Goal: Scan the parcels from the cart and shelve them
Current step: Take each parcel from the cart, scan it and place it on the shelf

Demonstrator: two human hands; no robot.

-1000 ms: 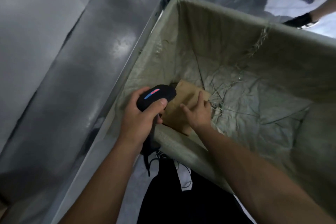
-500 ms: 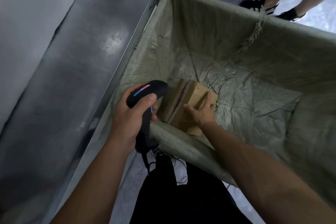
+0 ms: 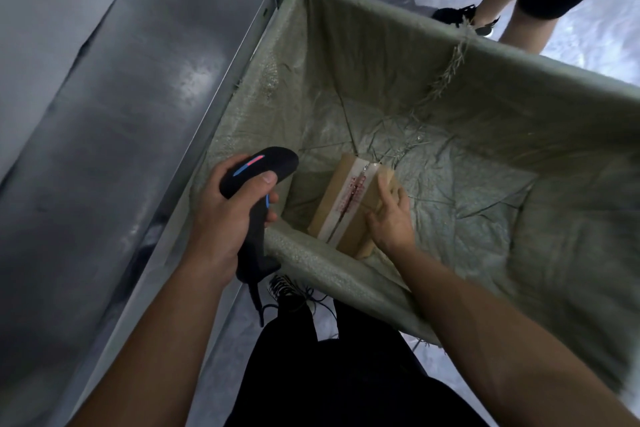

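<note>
Fingers [image 3: 383, 186] apparently around parcel [image 3: 334, 201] edge.

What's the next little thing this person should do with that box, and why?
Probably tip the brown cardboard parcel over with the right hand: only its white taped seam faces up, no barcode label shows, and the left hand holds the black handheld scanner ready beside it.

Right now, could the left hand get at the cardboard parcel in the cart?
Probably not for a grip: the left hand is full, holding the black scanner. The way to the cardboard parcel is open, but the right hand grips it.
</note>
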